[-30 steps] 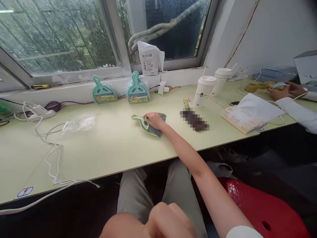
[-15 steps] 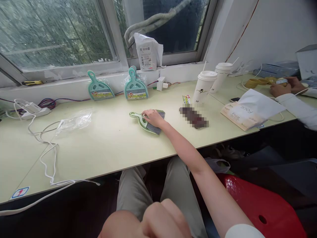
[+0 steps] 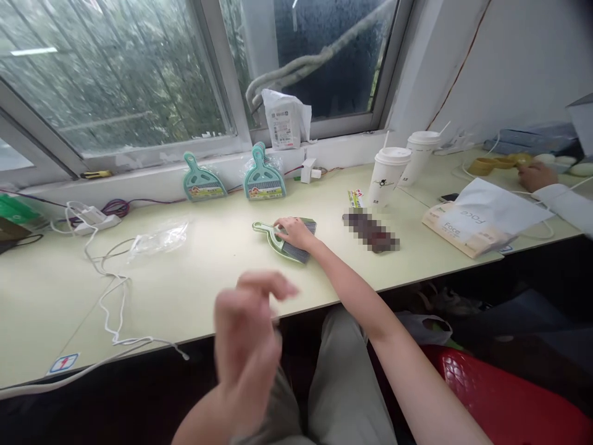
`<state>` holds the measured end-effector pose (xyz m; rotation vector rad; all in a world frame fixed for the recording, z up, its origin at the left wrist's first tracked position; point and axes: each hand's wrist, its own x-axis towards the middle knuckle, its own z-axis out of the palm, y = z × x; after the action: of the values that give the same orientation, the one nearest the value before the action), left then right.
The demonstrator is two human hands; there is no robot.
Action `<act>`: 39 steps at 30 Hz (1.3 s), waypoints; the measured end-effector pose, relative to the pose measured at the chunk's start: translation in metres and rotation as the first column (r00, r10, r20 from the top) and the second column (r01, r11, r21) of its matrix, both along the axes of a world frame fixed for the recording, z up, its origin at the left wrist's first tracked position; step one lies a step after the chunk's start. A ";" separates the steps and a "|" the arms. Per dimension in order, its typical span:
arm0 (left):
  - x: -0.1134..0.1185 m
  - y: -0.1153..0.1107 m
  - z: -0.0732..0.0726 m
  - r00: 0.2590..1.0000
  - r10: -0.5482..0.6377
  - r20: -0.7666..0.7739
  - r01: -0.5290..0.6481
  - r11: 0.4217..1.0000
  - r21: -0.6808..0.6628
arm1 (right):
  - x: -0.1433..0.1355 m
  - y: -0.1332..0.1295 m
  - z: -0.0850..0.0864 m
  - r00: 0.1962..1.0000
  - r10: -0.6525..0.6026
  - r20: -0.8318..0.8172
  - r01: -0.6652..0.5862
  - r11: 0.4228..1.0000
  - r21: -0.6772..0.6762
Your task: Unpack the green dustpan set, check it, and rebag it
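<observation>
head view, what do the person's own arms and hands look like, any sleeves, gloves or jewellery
Both hands are bare: no gloves, and no rings or watch that can be made out. The right hand leads back along a forearm that is uncovered for all of its visible length, with no sleeve edge in the picture. The left hand is close to the camera and motion-blurred; its wrist and forearm also look uncovered, and its fingers show no markings.

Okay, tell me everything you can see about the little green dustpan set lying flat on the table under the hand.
The dustpan set is small, light green and looks like plastic, with a short handle ending in a hanging hole that points left toward the window side. A brush with dark grey bristles is nested in the pan, bristles toward the near right. It lies flat on the pale table, unwrapped. The right hand rests on top of it, fingers covering its middle. The left hand is raised in the air, apart from it.
</observation>
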<state>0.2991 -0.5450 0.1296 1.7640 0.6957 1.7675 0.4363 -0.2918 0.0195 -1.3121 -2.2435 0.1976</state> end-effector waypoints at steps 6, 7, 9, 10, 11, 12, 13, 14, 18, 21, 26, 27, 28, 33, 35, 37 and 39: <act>-0.042 0.184 -0.066 0.584 0.351 -0.732 -0.600 0.794 -0.099 | -0.006 -0.001 -0.001 0.996 -0.055 -0.076 0.053 0.998 -0.022; -0.050 0.207 -0.080 0.578 0.303 -0.758 -0.614 0.773 -0.159 | -0.007 -0.001 -0.002 0.995 -0.062 -0.081 0.061 0.998 -0.020; -0.056 0.239 -0.101 0.676 0.092 -0.731 -0.465 0.823 -0.326 | -0.010 0.000 -0.005 0.994 -0.070 -0.088 0.070 0.998 -0.008; -0.054 0.249 -0.108 0.743 0.017 -0.669 -0.376 0.838 -0.396 | -0.011 0.002 -0.006 0.993 -0.080 -0.092 0.080 0.997 0.002; -0.049 0.257 -0.113 0.816 -0.032 -0.577 -0.291 0.840 -0.458 | -0.011 0.003 -0.007 0.988 -0.104 -0.110 0.107 0.994 0.019; -0.042 0.262 -0.116 0.886 -0.063 -0.459 -0.205 0.835 -0.510 | -0.011 0.004 -0.007 0.981 -0.131 -0.140 0.137 0.990 0.035; -0.034 0.265 -0.117 0.940 -0.090 -0.328 -0.112 0.828 -0.549 | -0.010 0.005 -0.006 0.971 -0.157 -0.183 0.169 0.984 0.052; -0.025 0.267 -0.117 0.972 -0.113 -0.207 -0.030 0.813 -0.582 | -0.009 0.005 -0.005 0.956 -0.175 -0.234 0.196 0.978 0.070; -0.005 0.270 -0.112 0.987 -0.153 0.050 0.149 0.755 -0.639 | -0.008 0.007 0.000 0.909 -0.162 -0.384 0.243 0.955 0.172; -0.006 0.274 -0.112 0.983 -0.128 0.131 0.181 0.780 -0.600 | -0.011 0.007 0.001 0.919 -0.132 -0.372 0.234 0.941 0.245; -0.020 0.277 -0.116 0.977 -0.131 0.168 0.204 0.807 -0.555 | -0.022 0.006 0.001 0.946 -0.090 -0.310 0.186 0.937 0.295; -0.023 0.277 -0.117 0.978 -0.126 0.167 0.198 0.814 -0.546 | -0.024 0.006 0.001 0.951 -0.082 -0.300 0.175 0.938 0.300; -0.026 0.277 -0.118 0.980 -0.117 0.162 0.187 0.820 -0.540 | -0.026 0.007 0.001 0.954 -0.072 -0.290 0.163 0.940 0.301; -0.037 0.276 -0.120 0.987 -0.110 0.121 0.160 0.814 -0.559 | -0.029 0.010 0.000 0.965 -0.029 -0.261 0.100 0.959 0.264; -0.041 0.275 -0.117 0.987 -0.128 0.101 0.163 0.796 -0.583 | -0.028 0.008 0.002 0.971 -0.027 -0.238 0.086 0.967 0.238; -0.046 0.274 -0.110 0.982 -0.164 0.095 0.188 0.785 -0.591 | -0.025 0.003 0.010 0.979 -0.049 -0.197 0.094 0.970 0.223; -0.051 0.272 -0.101 0.968 -0.229 0.102 0.245 0.779 -0.577 | -0.022 -0.002 0.023 0.984 -0.096 -0.150 0.130 0.963 0.238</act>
<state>0.2482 -0.2729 0.0288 1.3244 0.8539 1.2204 0.4140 -0.2939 0.0421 -1.2477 -1.9980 -0.0321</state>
